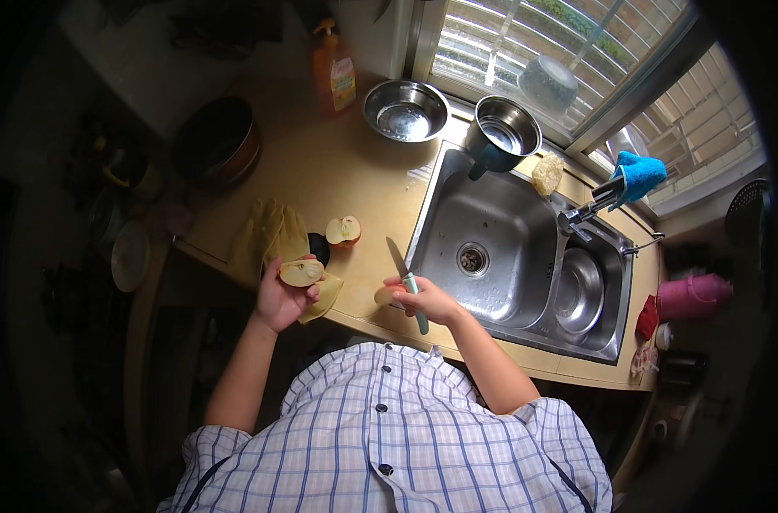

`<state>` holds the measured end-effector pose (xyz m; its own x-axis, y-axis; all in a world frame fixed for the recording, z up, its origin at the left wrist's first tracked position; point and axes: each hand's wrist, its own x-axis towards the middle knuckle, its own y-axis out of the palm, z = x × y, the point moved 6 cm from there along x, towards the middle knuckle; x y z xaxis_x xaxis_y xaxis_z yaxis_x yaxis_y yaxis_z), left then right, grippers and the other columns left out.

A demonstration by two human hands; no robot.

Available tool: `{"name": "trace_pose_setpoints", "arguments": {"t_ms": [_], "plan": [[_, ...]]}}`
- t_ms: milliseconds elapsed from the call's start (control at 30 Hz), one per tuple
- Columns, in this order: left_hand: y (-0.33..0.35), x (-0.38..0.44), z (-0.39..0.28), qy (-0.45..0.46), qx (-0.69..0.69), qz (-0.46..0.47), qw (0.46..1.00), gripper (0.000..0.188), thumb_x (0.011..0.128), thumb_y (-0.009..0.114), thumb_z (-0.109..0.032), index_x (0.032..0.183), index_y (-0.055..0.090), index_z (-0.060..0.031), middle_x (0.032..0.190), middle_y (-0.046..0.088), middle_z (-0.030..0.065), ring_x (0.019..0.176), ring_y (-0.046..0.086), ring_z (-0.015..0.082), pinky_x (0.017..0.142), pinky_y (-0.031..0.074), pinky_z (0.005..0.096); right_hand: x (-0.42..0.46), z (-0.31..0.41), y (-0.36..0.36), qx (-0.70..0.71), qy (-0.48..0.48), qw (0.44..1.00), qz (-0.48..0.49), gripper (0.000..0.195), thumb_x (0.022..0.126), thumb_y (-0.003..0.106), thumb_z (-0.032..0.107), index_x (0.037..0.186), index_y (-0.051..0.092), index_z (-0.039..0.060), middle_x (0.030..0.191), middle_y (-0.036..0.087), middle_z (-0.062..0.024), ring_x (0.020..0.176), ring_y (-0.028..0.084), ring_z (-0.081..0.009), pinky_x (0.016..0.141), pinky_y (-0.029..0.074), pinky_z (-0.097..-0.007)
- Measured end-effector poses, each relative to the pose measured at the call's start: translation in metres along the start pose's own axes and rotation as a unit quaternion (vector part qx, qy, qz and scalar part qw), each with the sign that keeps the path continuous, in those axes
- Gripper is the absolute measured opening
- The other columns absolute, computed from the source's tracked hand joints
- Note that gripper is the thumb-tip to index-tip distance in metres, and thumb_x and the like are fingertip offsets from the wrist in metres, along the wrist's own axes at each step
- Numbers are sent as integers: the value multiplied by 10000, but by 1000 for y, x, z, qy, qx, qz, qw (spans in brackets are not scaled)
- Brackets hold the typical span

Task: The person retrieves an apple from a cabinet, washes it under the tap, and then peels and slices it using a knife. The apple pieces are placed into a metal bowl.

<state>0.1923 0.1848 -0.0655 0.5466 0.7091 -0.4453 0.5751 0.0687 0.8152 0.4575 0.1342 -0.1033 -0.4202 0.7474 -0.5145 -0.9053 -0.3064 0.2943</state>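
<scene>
My left hand (282,300) holds a cut apple piece (301,273), its pale flesh facing up, over yellow rubber gloves (280,234) on the counter. In my right hand (428,301) is a small knife with a light green handle (410,284), its blade pointing away from me. The same hand's fingers touch another apple piece (389,294) near the counter's front edge; whether they grip it I cannot tell. An apple half (343,231) lies cut side up beyond my hands, beside a black round object (318,247) partly hidden by my left hand's apple piece.
A double steel sink (491,211) lies to the right, with a steel basin (579,292) in its smaller bowl. Along the back stand a steel bowl (406,111), a handled pot (504,133) and an orange pump bottle (335,70). A blue cloth (639,176) hangs on the faucet. A dark pot (216,144) stands left.
</scene>
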Motion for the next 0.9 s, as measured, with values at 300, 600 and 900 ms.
{"name": "trace_pose_setpoints", "arguments": {"t_ms": [300, 600, 900], "plan": [[43, 23, 45, 32, 33, -17, 999, 551, 1012, 275, -604, 1223, 522, -159, 1172, 620, 235, 782, 576, 225, 796, 493, 336, 24, 2, 6, -356, -79, 905, -218, 439, 881, 698, 368, 1104, 578, 10, 1004, 674, -206, 879, 652, -370, 767, 517, -413], [82, 48, 61, 96, 89, 51, 990, 534, 1033, 265, -560, 1282, 452, -126, 1159, 607, 189, 827, 604, 221, 802, 517, 330, -44, 40, -18, -188, -171, 912, -323, 427, 1024, 444, 369, 1331, 529, 84, 887, 685, -185, 856, 654, -388, 757, 494, -426], [161, 51, 101, 94, 177, 134, 971, 695, 986, 297, -647, 1331, 452, -65, 1184, 615, 143, 885, 608, 170, 822, 511, 311, -129, 101, 43, -326, -272, 872, -244, 656, 965, 535, 312, 1549, 253, 213, 1020, 697, -198, 723, 651, -390, 678, 503, -419]]}}
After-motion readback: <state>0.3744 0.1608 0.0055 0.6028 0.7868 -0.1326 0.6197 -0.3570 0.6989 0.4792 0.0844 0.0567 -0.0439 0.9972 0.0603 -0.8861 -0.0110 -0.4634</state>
